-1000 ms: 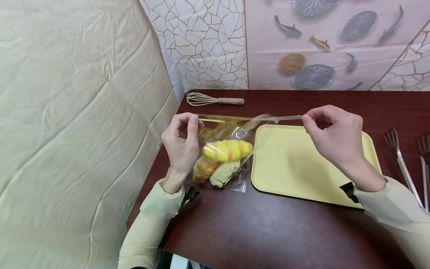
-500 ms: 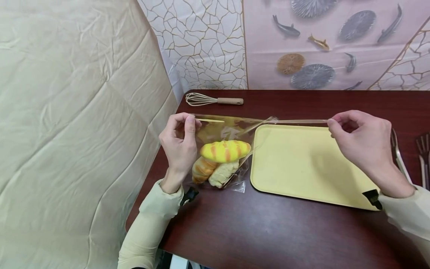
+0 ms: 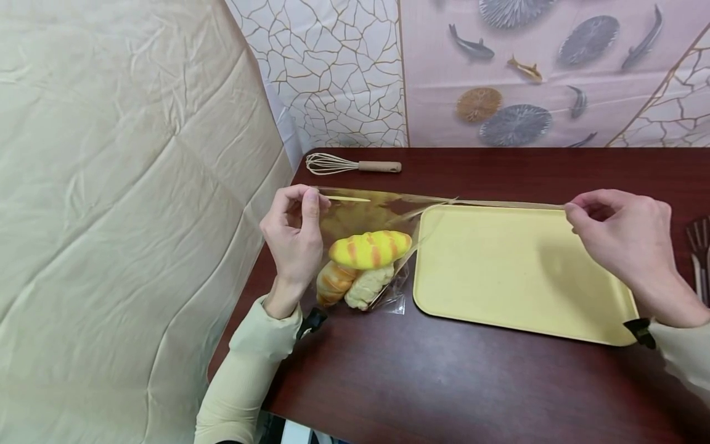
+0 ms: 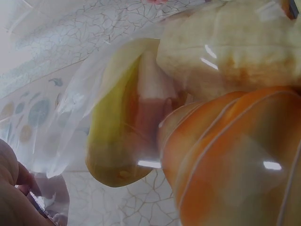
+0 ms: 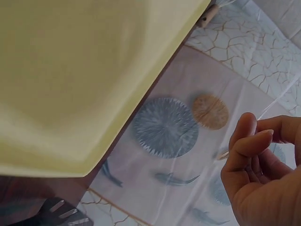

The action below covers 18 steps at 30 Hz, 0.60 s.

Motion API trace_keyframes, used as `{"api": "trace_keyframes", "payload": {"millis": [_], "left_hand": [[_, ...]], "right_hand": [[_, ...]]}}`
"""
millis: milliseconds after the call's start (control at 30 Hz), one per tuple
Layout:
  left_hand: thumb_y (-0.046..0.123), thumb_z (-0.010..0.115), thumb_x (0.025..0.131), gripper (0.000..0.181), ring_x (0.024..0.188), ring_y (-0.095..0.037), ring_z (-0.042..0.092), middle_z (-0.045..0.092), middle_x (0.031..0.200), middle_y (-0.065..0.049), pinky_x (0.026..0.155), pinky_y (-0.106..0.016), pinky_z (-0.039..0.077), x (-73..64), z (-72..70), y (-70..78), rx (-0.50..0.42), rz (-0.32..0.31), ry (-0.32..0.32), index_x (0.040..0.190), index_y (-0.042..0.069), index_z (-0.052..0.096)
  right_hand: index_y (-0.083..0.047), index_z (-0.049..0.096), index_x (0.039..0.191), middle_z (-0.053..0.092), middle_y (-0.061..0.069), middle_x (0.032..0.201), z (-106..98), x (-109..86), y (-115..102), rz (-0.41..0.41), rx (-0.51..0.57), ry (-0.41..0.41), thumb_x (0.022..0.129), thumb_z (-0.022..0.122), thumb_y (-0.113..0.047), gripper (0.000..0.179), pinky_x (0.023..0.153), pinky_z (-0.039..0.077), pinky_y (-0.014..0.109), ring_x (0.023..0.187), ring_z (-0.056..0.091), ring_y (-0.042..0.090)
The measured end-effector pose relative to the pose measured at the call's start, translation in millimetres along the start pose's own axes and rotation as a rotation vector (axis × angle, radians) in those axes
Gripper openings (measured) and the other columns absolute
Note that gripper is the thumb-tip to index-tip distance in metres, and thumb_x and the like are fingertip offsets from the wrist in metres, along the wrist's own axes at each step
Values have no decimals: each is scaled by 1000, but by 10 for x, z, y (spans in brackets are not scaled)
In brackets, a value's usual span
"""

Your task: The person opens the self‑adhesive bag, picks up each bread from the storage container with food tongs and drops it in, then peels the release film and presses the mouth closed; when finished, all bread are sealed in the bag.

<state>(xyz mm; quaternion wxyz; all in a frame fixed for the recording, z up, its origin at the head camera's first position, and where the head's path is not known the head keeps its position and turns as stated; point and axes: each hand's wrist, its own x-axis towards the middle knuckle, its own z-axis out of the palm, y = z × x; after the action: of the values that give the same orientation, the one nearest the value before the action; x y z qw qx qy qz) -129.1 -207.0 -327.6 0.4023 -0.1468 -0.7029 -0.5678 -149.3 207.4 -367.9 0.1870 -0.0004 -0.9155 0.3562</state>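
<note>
A clear plastic bag [image 3: 383, 216] holds a yellow striped bread roll [image 3: 370, 249], a browned roll [image 3: 336, 283] and a pale roll [image 3: 369, 287]. My left hand [image 3: 294, 231] pinches the bag's upper left corner between thumb and fingers; a short pale yellow strip [image 3: 348, 198] shows beside the fingertips. Over the yellow tray [image 3: 499, 271], my right hand [image 3: 627, 237] pinches the end of a thin translucent strip [image 3: 510, 203] stretched taut from the bag's upper right corner. In the left wrist view, the rolls [image 4: 235, 155] show large through the plastic.
A whisk [image 3: 355, 165] with a wooden handle lies at the back of the dark red table [image 3: 444, 382]. Dark-headed utensils [image 3: 699, 253] lie at the right edge. A quilted cream cloth [image 3: 122, 216] hangs along the left, and a patterned backdrop [image 3: 432, 74] stands behind.
My right hand has moved to the right and slightly nearer, drawing the strip out longer and tighter from the bag. The left hand has stayed nearly still.
</note>
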Motion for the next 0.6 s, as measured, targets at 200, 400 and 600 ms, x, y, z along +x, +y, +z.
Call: {"api": "trace_keyframes", "payload": {"millis": [200,400,600], "left_hand": [[-1,62,105,18,76,-5,68,68,80,-32,70,-19,55,2,-1,-4,-1,7,-5,97,-17,61],[-2,62,105,18,77,-5,68,68,80,-33,73,-20,57,5,-1,-6,-10,5,-7,97,-18,60],[-2,62,105,17,79,-4,69,68,81,-33,76,-20,58,-2,-1,-4,-8,11,-19,97,-17,61]], "right_hand": [[2,79,100,38,-56,57,-43,-5,64,27,-29,-15,97,63,-22,29,81,24,20,51,37,-25],[4,77,99,39,-55,56,-61,1,101,47,-34,-26,96,62,-22,30,78,24,19,52,38,-24],[2,76,94,40,-54,55,-54,17,135,67,-46,-36,96,62,-23,28,78,24,19,53,38,-24]]}}
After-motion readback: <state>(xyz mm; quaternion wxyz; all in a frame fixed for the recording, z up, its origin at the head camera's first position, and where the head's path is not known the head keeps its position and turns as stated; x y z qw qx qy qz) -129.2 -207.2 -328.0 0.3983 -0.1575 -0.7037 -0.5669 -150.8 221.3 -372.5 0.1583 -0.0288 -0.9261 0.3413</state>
